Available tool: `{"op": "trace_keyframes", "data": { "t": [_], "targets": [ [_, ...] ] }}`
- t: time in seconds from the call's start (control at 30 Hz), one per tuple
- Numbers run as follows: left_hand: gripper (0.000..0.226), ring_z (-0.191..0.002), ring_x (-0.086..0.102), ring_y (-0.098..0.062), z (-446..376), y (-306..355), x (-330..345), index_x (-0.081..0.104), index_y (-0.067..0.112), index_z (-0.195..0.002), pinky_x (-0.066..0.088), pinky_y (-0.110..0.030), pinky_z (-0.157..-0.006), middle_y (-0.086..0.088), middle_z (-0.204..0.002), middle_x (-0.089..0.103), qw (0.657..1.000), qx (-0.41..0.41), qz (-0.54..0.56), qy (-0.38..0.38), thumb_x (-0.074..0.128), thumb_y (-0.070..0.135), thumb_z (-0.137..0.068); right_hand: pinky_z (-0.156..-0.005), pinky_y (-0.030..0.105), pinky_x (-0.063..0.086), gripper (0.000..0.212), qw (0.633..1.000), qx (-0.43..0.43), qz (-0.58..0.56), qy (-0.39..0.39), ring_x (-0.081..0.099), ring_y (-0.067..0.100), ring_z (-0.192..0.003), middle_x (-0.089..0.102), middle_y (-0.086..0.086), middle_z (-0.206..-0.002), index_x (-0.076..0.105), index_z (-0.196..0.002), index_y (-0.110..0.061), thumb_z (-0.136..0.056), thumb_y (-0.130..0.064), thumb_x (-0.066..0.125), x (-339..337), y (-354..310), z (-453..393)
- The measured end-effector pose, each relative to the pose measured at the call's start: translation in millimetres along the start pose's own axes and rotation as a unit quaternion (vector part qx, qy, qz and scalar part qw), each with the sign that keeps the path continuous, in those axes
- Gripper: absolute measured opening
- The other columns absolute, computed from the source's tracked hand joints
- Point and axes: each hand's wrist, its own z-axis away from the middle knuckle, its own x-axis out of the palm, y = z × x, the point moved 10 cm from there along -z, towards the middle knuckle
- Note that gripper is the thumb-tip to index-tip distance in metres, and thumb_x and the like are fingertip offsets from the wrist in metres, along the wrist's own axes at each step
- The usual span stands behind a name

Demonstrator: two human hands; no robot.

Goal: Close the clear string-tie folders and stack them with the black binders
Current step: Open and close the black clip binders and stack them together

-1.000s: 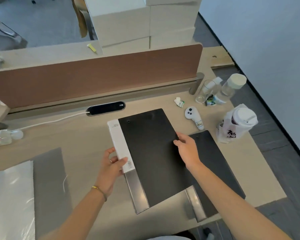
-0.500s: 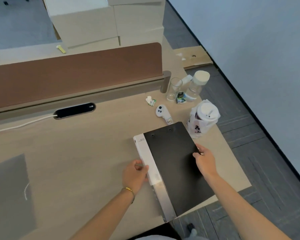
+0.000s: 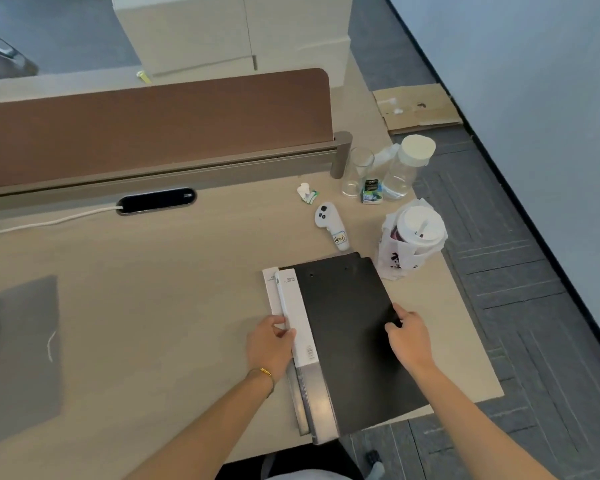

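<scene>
You have two black binders [image 3: 347, 327] lying one on the other at the right end of the counter [image 3: 153, 306], and the job now is squaring them up. Your left hand [image 3: 271, 344] has its grip pinched on the white spine label of the top binder; your right hand [image 3: 407, 336] lies flat, fingers spread, on the cover near its right edge.

The spines are not flush: a second white strip shows just to the left of the top one, so the lower binder sticks out on that side. Nudge the top binder left with the flat right hand while the left hand acts as a stop, then check the far corners.

Mind the near end. The stack overhangs the counter's front edge, so slide it away from you before letting go. Go gently, though, because the bagged cup [image 3: 413, 237] stands just beside the far right corner and the white controller [image 3: 329, 225] lies close behind.

The clear folder [image 3: 21, 358] with its loose string appears to sit well apart at the left, partly out of frame; whether it is tied I cannot tell.
</scene>
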Motion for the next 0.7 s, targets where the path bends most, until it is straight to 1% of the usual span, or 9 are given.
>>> {"op": "trace_keyframes", "data": {
  "t": [0.13,0.23,0.3,0.37,0.4,0.47,0.53,0.6,0.7],
  "targets": [
    [0.023,-0.085,0.074,-0.019,-2,-3,-10,0.07,0.024,-0.113,0.065,-0.041,-0.082,0.001,-0.094,0.074,1.0,-0.001,0.01,0.026,0.072,0.016,-0.092,-0.111,0.037,0.037,0.057,0.998,-0.028,0.048,-0.014,0.051,0.031,-0.131,0.051,0.01,-0.147,0.043,-0.152,-0.015,-0.096,-0.009,0.056,3,-11,-2],
    [0.021,-0.088,0.07,-0.017,2,3,-23,0.07,0.023,-0.114,0.06,-0.03,-0.083,-0.002,-0.103,0.075,0.999,0.015,-0.014,0.04,0.065,0.016,-0.095,-0.111,0.039,0.039,0.055,0.992,-0.065,0.108,-0.005,0.05,0.029,-0.132,0.049,0.008,-0.148,0.045,-0.15,-0.017,-0.097,-0.011,0.058,7,-36,6],
    [0.026,-0.094,0.067,-0.017,5,12,-35,0.067,0.023,-0.121,0.057,-0.031,-0.088,0.0,-0.11,0.071,0.997,0.04,-0.029,0.053,0.061,0.015,-0.097,-0.11,0.041,0.042,0.055,0.983,-0.131,0.126,0.007,0.051,0.027,-0.13,0.049,0.005,-0.147,0.047,-0.148,-0.023,-0.096,-0.011,0.06,16,-71,18],
    [0.038,-0.103,0.064,-0.018,5,22,-53,0.062,0.026,-0.13,0.054,-0.034,-0.094,0.003,-0.119,0.063,0.995,0.074,-0.035,0.065,0.056,0.011,-0.096,-0.11,0.04,0.045,0.056,0.969,-0.216,0.12,-0.003,0.051,0.023,-0.13,0.05,0.001,-0.145,0.048,-0.146,-0.027,-0.095,-0.009,0.061,36,-113,33],
    [0.043,-0.107,0.061,-0.017,3,26,-64,0.06,0.028,-0.134,0.052,-0.034,-0.096,0.005,-0.123,0.06,0.993,0.089,-0.033,0.069,0.054,0.009,-0.095,-0.11,0.038,0.044,0.057,0.96,-0.252,0.118,-0.014,0.049,0.021,-0.132,0.051,0.0,-0.144,0.048,-0.146,-0.027,-0.095,-0.008,0.061,49,-133,40],
    [0.051,-0.111,0.057,-0.015,0,29,-92,0.056,0.03,-0.138,0.049,-0.031,-0.095,0.007,-0.128,0.055,0.991,0.103,-0.024,0.084,0.052,0.006,-0.094,-0.111,0.035,0.04,0.056,0.944,-0.306,0.118,-0.035,0.048,0.018,-0.132,0.053,-0.002,-0.142,0.049,-0.146,-0.025,-0.094,-0.005,0.06,78,-172,51],
    [0.053,-0.114,0.056,-0.014,-5,29,-127,0.055,0.03,-0.139,0.049,-0.03,-0.095,0.007,-0.133,0.053,0.988,0.119,-0.017,0.101,0.051,0.005,-0.093,-0.113,0.034,0.038,0.056,0.933,-0.34,0.109,-0.052,0.047,0.017,-0.132,0.055,-0.003,-0.14,0.051,-0.145,-0.022,-0.093,-0.003,0.058,110,-211,62],
    [0.053,-0.116,0.056,-0.016,-9,24,-168,0.055,0.031,-0.139,0.048,-0.03,-0.095,0.007,-0.133,0.052,0.983,0.13,-0.016,0.126,0.05,0.004,-0.092,-0.11,0.029,0.035,0.058,0.923,-0.365,0.096,-0.072,0.048,0.017,-0.131,0.056,-0.002,-0.137,0.051,-0.144,-0.02,-0.091,0.002,0.056,144,-249,77],
    [0.053,-0.118,0.055,-0.018,-16,6,-238,0.053,0.03,-0.14,0.05,-0.035,-0.096,0.007,-0.134,0.052,0.978,0.122,-0.01,0.17,0.05,0.006,-0.093,-0.104,0.028,0.038,0.062,0.905,-0.404,0.084,-0.104,0.051,0.016,-0.125,0.058,-0.004,-0.131,0.052,-0.143,-0.022,-0.087,0.006,0.053,200,-304,107]
  ]
}}
